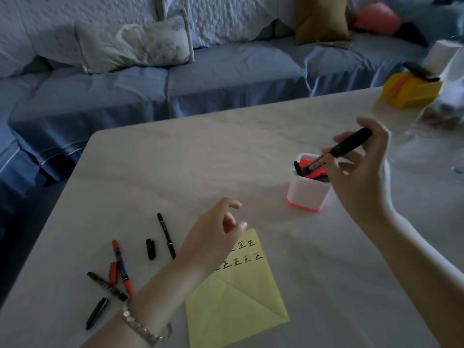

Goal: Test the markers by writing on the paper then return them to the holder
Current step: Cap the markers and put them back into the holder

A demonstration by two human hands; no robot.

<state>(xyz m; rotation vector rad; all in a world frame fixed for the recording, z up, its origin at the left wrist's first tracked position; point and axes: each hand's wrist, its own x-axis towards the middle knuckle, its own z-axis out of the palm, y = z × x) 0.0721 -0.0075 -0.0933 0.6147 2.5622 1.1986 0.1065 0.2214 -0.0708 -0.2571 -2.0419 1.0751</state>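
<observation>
Pale tabletop [175,159]. Black marker [349,144] is pinched by right hand [361,172] above white, orange-based holder [307,194]; left hand [213,234] loosely curled, empty. Return step judged underway; lowering inside required.

A living room at home.
A long sofa [226,79] under a blue fitted cover runs behind the pale, marble-patterned counter [200,159]. Its back is draped in quilted white fabric, and a white patterned cushion [135,43], a mustard cushion [321,18] and a pink cushion [376,18] lie on it: household soft furnishings, dimly lit.
</observation>
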